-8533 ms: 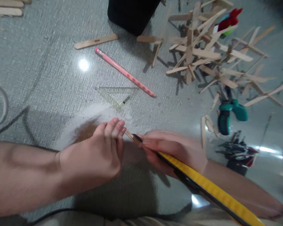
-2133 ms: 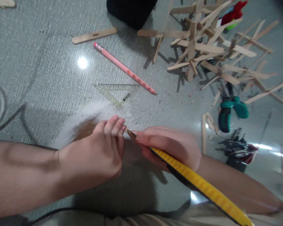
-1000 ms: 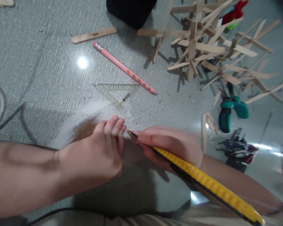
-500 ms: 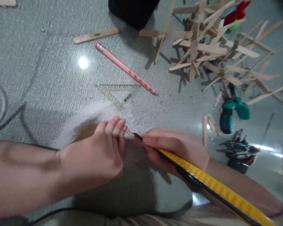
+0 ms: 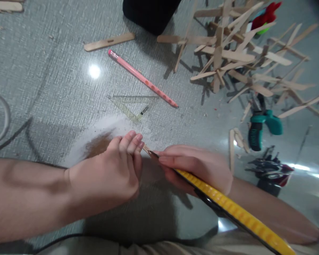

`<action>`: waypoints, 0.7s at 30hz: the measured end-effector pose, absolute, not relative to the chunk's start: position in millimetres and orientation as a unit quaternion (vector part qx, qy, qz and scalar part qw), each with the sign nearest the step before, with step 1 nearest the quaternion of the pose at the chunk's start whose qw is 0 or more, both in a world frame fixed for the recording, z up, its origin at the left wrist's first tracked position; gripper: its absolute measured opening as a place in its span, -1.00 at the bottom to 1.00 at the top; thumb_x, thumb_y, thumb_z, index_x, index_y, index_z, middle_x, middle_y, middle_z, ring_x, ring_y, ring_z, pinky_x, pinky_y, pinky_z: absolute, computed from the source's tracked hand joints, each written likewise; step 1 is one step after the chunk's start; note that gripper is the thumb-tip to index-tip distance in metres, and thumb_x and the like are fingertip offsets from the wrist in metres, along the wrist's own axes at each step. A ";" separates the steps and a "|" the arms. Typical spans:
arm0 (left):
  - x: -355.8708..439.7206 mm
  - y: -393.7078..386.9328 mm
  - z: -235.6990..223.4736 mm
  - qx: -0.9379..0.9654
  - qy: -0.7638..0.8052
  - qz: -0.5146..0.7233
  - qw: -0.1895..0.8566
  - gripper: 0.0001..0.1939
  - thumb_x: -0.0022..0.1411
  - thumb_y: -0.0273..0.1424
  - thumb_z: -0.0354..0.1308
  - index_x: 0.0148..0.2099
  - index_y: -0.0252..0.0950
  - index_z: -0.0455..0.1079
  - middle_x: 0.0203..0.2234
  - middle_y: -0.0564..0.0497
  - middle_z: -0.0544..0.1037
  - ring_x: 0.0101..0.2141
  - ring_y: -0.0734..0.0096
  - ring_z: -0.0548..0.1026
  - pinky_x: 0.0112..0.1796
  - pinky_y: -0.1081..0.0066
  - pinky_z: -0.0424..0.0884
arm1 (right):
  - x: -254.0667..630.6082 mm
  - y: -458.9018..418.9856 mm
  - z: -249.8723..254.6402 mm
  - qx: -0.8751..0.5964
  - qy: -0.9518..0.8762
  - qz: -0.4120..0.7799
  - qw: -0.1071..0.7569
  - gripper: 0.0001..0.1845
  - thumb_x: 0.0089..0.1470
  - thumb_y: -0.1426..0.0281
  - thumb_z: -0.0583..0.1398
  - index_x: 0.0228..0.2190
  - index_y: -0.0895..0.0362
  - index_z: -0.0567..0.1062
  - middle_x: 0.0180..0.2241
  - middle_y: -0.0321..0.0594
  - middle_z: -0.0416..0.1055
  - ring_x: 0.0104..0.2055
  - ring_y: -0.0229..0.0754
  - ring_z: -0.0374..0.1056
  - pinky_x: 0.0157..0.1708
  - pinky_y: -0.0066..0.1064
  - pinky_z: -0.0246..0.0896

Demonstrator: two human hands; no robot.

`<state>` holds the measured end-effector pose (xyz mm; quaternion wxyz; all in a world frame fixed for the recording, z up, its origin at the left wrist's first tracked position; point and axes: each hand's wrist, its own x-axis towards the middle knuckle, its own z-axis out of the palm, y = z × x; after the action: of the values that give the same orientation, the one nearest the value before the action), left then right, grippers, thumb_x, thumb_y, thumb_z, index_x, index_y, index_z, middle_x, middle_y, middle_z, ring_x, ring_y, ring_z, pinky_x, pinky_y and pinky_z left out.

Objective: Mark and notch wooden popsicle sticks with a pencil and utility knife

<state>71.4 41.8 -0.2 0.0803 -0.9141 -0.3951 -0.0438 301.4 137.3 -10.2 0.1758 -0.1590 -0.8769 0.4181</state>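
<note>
- The left hand (image 5: 103, 173) is curled tight around a small wood stick (image 5: 145, 147), and its end pokes out.
- The right hand (image 5: 196, 164) is closed on a yellow knife (image 5: 228, 202).
- The dark blade (image 5: 154, 154) is right at the stick's end, which looks pale and cut there.
- A pink pencil (image 5: 140, 77) and clear triangle ruler (image 5: 135, 117) lie past the hands.

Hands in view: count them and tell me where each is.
2. The left hand is left of centre, gripping a small stick; the right hand is just right of centre, holding the yellow cutter. No other hand shows.
</note>
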 end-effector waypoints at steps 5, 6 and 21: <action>71.4 40.3 -3.1 -0.917 -0.390 -0.053 0.072 -0.55 0.29 -0.41 0.23 0.03 -0.79 0.51 -0.01 -0.62 0.57 0.03 -0.31 0.63 -0.08 0.06 0.64 | 295.3 141.0 -1.4 -0.158 -0.890 0.394 0.168 -0.66 0.23 0.56 0.24 -0.03 -0.04 0.46 -0.37 -0.31 0.64 -0.34 -0.13 0.63 -0.35 -0.34 0.59; 71.4 40.3 -3.2 -0.917 -0.390 -0.051 0.072 -0.55 0.29 -0.41 0.24 0.03 -0.80 0.50 -0.01 -0.63 0.57 0.03 -0.32 0.62 -0.08 0.05 0.63 | 294.7 140.9 -1.3 -0.161 -0.890 0.390 0.174 -0.66 0.24 0.57 0.24 -0.03 -0.04 0.45 -0.35 -0.30 0.64 -0.33 -0.13 0.63 -0.34 -0.33 0.60; 71.9 40.9 -0.7 -0.914 -0.395 -0.037 0.087 -0.60 0.31 -0.39 0.21 0.01 -0.68 0.56 -0.02 -0.51 0.61 0.02 -0.20 0.65 -0.09 0.13 0.66 | 295.9 141.7 0.8 -0.156 -0.876 0.427 0.160 -0.69 0.35 0.54 0.16 0.05 0.00 0.39 -0.48 -0.38 0.58 -0.38 -0.17 0.60 -0.32 -0.34 0.56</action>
<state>71.9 40.9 -0.7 0.0872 -0.9137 -0.3952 -0.0373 295.9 141.7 0.8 0.1605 -0.1560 -0.8763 0.4266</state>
